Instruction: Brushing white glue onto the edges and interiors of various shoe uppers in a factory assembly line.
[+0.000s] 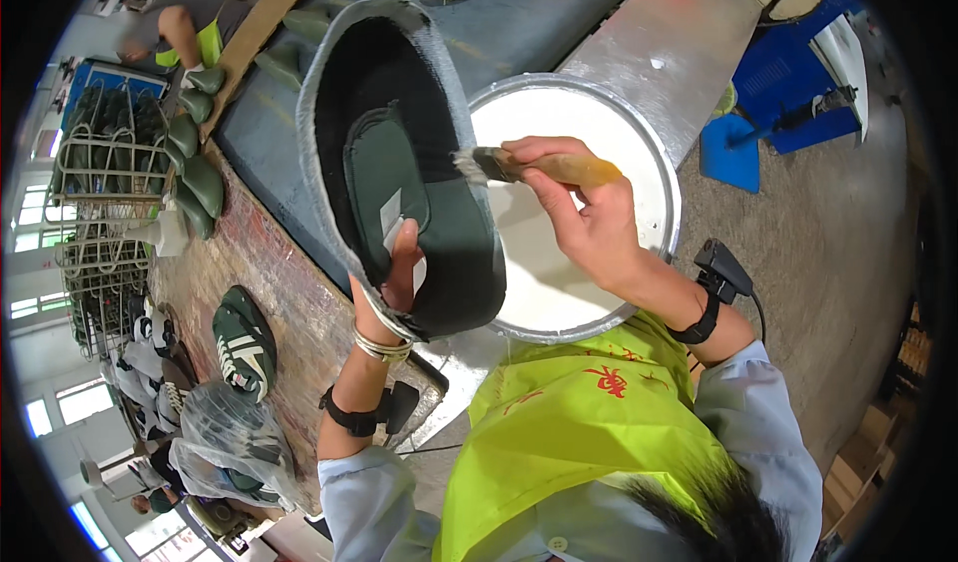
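Observation:
My left hand [401,271] grips a dark green shoe upper [467,248] by its near end, thumb pressed on the inside and the other fingers hidden behind it. The upper is held up with its black-lined inside facing me and a pale grey edge running round it. A small white label shows beside my thumb. My right hand [594,213] closes on the yellowish handle of a flat brush [571,169]. Its whitish bristles point left and meet the upper's right edge, though contact is hard to confirm. Below both hands stands a round tub [672,188] of white liquid.
Green shoe lasts [203,185] line the board at far left. A finished-looking green shoe [244,342] and clear plastic bag [235,432] lie on the worn table. Racks [105,173] stand beyond. Blue equipment [778,103] is at right; another person [190,28] sits at upper left.

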`<state>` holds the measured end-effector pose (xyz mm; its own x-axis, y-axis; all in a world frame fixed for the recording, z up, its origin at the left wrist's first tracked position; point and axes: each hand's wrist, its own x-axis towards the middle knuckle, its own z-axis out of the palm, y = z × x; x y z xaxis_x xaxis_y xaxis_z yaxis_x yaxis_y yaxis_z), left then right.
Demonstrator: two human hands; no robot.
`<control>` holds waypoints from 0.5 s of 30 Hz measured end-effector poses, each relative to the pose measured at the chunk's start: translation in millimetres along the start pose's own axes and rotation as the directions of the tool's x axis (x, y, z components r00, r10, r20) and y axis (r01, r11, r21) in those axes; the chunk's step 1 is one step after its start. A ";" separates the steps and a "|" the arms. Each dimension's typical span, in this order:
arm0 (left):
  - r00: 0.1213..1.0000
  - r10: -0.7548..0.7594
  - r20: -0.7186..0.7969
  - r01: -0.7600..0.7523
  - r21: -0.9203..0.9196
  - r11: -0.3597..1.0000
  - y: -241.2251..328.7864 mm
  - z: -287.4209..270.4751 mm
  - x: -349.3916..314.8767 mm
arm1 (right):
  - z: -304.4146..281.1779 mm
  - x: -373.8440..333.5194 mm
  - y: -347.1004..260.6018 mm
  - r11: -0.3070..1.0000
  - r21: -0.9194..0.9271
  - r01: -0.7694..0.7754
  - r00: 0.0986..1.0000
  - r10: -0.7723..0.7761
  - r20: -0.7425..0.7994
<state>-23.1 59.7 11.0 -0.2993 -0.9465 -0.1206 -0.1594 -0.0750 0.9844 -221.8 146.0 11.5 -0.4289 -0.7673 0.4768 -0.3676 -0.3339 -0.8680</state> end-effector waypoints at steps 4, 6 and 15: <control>0.944 0.328 0.032 -0.328 0.188 0.926 -23.4 -8.0 10.2 | -1.6 -10.4 5.0 0.975 0.166 -0.149 0.987 0.136 0.088; 0.865 0.501 0.016 -0.448 0.471 0.760 -9.6 0.8 17.4 | -4.7 -23.2 4.3 0.934 0.248 -0.256 0.963 0.226 0.144; 0.542 0.840 0.018 -0.812 0.270 0.518 -61.5 -17.1 72.9 | -24.7 -11.9 -39.9 0.485 0.490 -0.725 0.688 0.479 0.545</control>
<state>-19.0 -10.0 -56.1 -0.3131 -0.5702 0.7595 -0.0937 0.8143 0.5728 -222.4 182.0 43.9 -0.0216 -0.9864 -0.1631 0.5368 0.1262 -0.8342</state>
